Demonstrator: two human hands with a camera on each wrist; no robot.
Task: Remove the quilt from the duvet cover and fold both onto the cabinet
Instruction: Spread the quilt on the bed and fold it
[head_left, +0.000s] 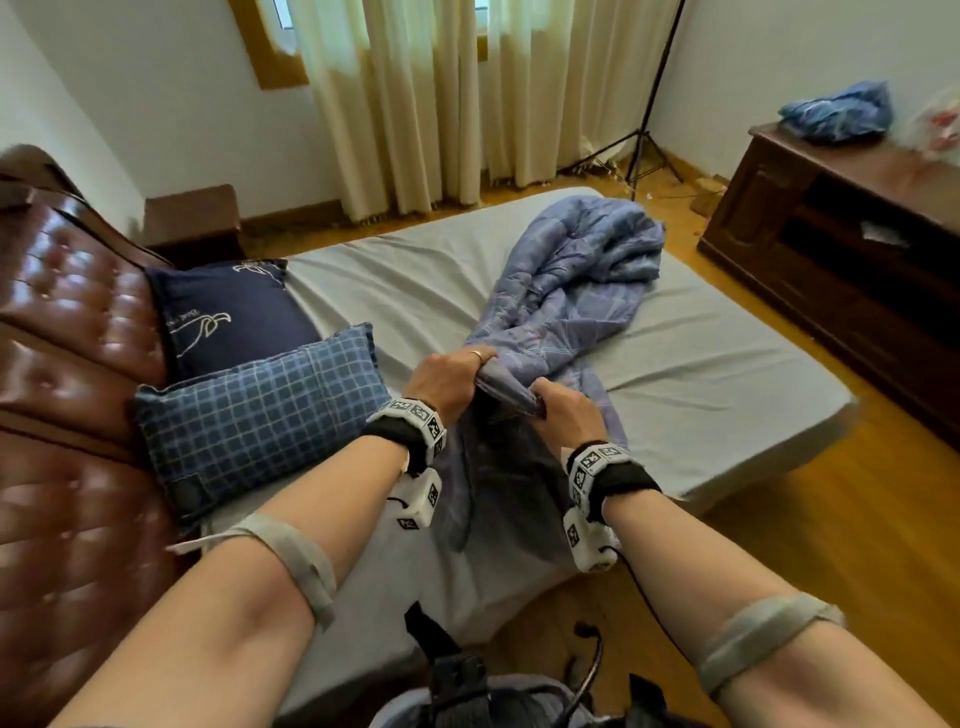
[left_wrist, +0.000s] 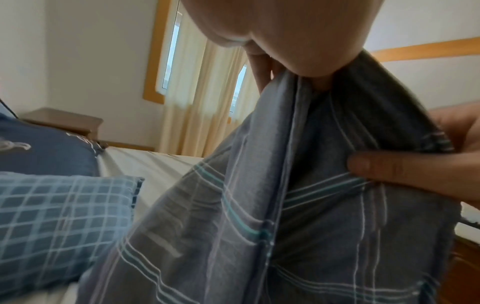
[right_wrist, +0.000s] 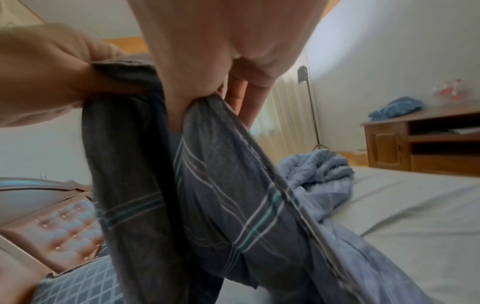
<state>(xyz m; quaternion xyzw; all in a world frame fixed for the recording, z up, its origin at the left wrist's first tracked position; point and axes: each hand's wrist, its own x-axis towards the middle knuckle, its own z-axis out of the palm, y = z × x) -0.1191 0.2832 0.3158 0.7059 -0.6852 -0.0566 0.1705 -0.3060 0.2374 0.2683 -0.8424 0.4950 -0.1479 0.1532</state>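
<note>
A dark grey-blue plaid duvet cover (head_left: 498, 467) hangs between my forearms over the bed's near edge. My left hand (head_left: 457, 371) grips its bunched top edge, and my right hand (head_left: 558, 405) grips the same edge right beside it. In the left wrist view the left hand (left_wrist: 285, 67) pinches the cover (left_wrist: 259, 205). In the right wrist view the right hand (right_wrist: 207, 90) clamps a fold of the cover (right_wrist: 207, 185). The light blue quilt (head_left: 576, 270) lies crumpled on the bed beyond my hands, its near end running to the cover's mouth. The quilt (right_wrist: 319, 174) shows as a heap.
The bed (head_left: 727, 374) has a grey sheet; two blue pillows (head_left: 249, 415) and a brown leather headboard (head_left: 78, 338) are on the left. A dark wooden cabinet (head_left: 831, 208) stands right, with a blue bundle (head_left: 836, 111) on top. A tripod (head_left: 644, 140) stands by the curtains.
</note>
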